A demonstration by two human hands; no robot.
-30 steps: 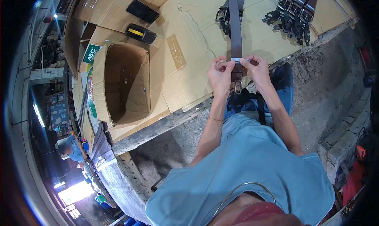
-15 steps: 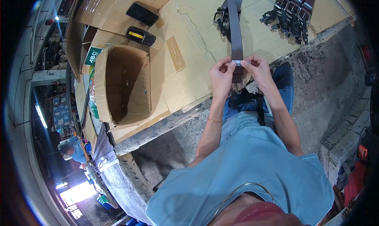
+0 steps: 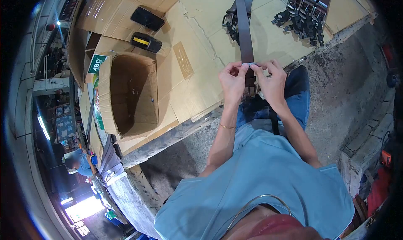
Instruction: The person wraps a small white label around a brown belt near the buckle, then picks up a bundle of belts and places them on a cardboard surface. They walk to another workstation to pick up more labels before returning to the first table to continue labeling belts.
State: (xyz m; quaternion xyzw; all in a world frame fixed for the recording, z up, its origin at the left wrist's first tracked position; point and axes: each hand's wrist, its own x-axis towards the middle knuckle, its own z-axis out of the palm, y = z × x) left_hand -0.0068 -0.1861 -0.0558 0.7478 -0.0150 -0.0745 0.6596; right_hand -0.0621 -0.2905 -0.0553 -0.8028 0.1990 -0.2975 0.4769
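A dark brown belt (image 3: 244, 36) runs down the cardboard toward me, its metal buckle (image 3: 250, 91) hanging at the table edge near my lap. Across the strap, just above the buckle end, lies a small whitish strip (image 3: 248, 65). My left hand (image 3: 232, 82) pinches the belt at the strip's left side, thumb against it. From the other side, my right hand (image 3: 272, 82) has thumb and bent fingers closed at the strip's right end. Another belt's buckle (image 3: 230, 21) lies beneath and beside the strap, farther up. What the strip is made of cannot be made out.
Several belts with buckles and black tips (image 3: 303, 19) lie at the upper right. An open cardboard box (image 3: 107, 99) stands at left, with a black phone (image 3: 147, 19) and a black-and-yellow object (image 3: 146, 42) behind it. A person (image 3: 82, 162) is at far left.
My right fingers have shifted their hold and lifted slightly at the strip's right end. My left hand stays pinched on the belt. The whole view has drifted a little.
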